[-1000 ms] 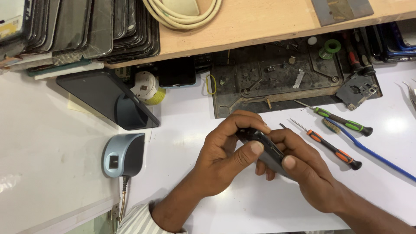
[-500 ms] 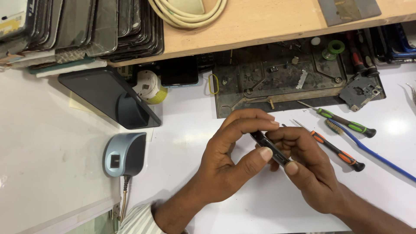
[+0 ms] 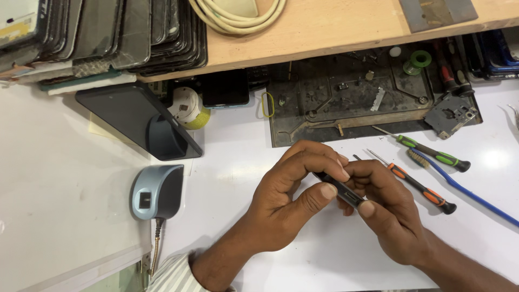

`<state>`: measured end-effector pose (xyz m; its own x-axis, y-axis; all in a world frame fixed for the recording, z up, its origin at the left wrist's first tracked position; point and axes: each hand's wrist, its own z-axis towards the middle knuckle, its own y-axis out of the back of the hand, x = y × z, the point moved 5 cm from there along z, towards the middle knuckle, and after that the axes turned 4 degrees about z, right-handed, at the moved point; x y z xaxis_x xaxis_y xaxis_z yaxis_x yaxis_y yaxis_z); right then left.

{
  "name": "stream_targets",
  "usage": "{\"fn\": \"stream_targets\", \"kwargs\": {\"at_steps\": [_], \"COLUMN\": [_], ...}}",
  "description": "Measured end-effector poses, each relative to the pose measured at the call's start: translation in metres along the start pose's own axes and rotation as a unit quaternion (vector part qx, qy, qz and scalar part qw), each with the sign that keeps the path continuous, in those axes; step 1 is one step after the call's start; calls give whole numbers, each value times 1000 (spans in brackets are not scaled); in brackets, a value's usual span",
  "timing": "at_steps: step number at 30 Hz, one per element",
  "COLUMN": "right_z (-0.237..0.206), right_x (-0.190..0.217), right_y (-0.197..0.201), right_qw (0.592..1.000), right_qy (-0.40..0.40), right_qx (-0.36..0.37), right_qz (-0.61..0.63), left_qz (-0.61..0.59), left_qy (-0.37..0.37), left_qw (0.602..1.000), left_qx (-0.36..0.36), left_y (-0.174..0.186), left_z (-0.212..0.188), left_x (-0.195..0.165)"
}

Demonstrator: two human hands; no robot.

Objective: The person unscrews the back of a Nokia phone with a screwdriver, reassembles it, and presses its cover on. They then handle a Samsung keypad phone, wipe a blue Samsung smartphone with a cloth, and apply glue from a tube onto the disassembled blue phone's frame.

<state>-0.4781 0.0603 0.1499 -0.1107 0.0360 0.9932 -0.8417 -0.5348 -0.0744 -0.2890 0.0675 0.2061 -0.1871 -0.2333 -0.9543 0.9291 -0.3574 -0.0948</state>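
Both hands meet over the white bench, close to the body, and between them sits a small dark part [image 3: 340, 189], slim and flat, seen nearly edge-on. The left hand [image 3: 292, 194] curls round it from the near side, thumb pressed up under it and fingers folded over the top, so the part is pinched firmly. The right hand [image 3: 389, 211] comes in from the other end, thumb and forefinger closed on the same piece. Held this way, the part is braced at both ends and lifted clear of the bench, tilted so its lower end points toward the right wrist. I judge the grip is for steadiness, with the fingertips free to work on the edge.

Tools lie within easy reach, just beyond the right hand: an orange screwdriver [image 3: 419, 186] nearest, almost touching the knuckles, a green screwdriver [image 3: 432, 154] further out, and a blue brush [image 3: 465, 189] alongside. Behind them is a dark work mat [image 3: 346, 103] with screws and scraps on it, half under a wooden shelf [image 3: 335, 27].

To the left, well apart from the hands, a grey scanner [image 3: 157, 192] rests on its cable, with a black stand [image 3: 140, 127] behind it. Stacked screens [image 3: 108, 32] fill the shelf's left end, and a coiled cable [image 3: 238, 13] lies beside them.
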Motion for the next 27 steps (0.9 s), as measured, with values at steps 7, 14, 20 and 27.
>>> {"fn": "stream_targets", "kwargs": {"at_steps": [7,14,20,27], "right_z": [2,4,3,-4], "right_x": [3,2,16,21], "right_y": [-2,-5,-16,-18], "right_qw": [1000,999,996,980], "right_qy": [1,-1,41,-11], "right_qx": [-29,-38,-8,-17], "right_qz": [-13,-12,-73,-196], "left_qz": [107,31,-18,-122], "left_qy": [-20,16,75,151], "left_qw": [993,998,985,908], "left_qx": [-41,-50,-158,-372], "left_y": [-1,-1,17,56], "left_z": [4,3,6,6], "left_x": [-2,2,22,56]}}
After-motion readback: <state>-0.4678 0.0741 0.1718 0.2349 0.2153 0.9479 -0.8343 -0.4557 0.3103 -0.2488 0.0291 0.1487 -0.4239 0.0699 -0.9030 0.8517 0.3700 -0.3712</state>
